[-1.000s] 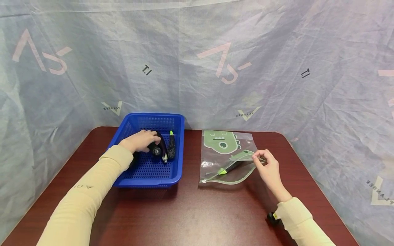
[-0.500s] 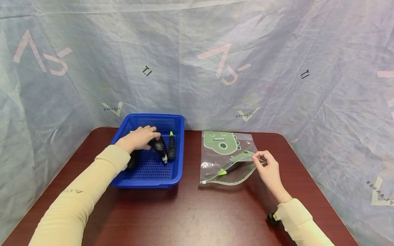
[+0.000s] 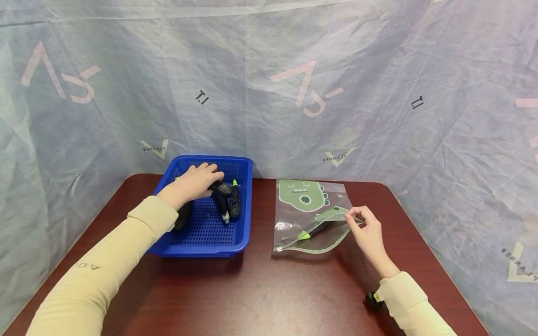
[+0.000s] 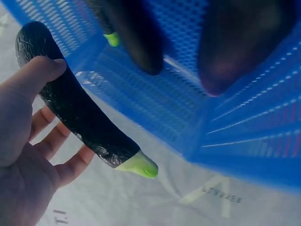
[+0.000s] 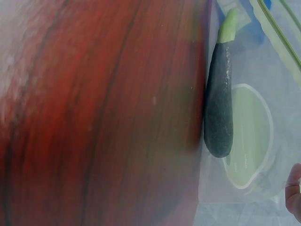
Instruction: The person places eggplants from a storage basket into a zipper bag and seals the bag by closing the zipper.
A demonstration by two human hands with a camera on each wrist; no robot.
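My left hand [image 3: 191, 184] is over the blue basket [image 3: 249, 205], gripping a dark eggplant [image 4: 80, 108] with a light green stem end, thumb on one side and fingers on the other. Under it in the basket lie a purple-black eggplant [image 3: 221, 208], a slim one with a green tip [image 3: 235, 203] and a thick dark one [image 3: 182, 218] at the left. My right hand [image 3: 369, 233] pinches the mouth edge of a clear zip bag [image 3: 290, 219] between thumb and fingers, lifting it apart. Inside the bag is another green-stemmed eggplant [image 5: 219, 99].
The bag carries a green cartoon print [image 3: 300, 195] and lies on the red-brown table [image 3: 269, 289], right of the basket. A grey printed cloth [image 3: 260, 93] hangs close behind the table and along both sides. A small black object [image 3: 372, 301] is by my right cuff.
My left hand has risen slightly toward the back of the basket, and the held eggplant has swung to point right, uncovering the purple-black one beneath. My right hand and the bag stay put.
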